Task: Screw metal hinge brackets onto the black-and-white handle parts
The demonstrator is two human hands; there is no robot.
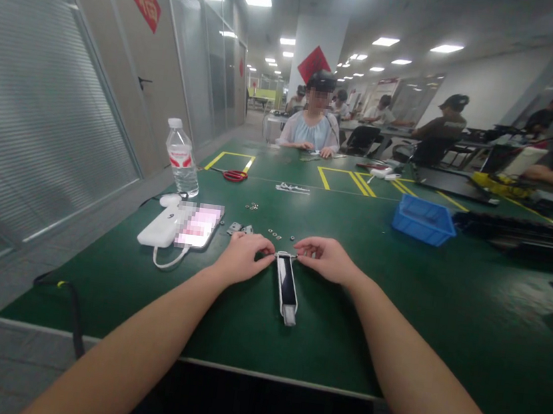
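On the green table lies a narrow white-framed device (287,282) with a long dark glossy face and a grey tab at its near end. A thin crossbar (285,254) spans its far end. My left hand (246,257) pinches the bar's left end, thumb and fingers closed together. From the other side, my right hand (326,259) pinches its right end the same way. The fingertips cover both ends of the bar. Grey metal pieces (240,229) lie just beyond my left hand, and several small rings (274,234) are scattered beyond the device.
To the left are a water bottle (181,162), a white power bank (161,223) with a cable, and a lit phone (202,226). Red-handled scissors (234,176) lie farther back. A blue bin (424,220) stands on the right. A person (313,124) sits opposite.
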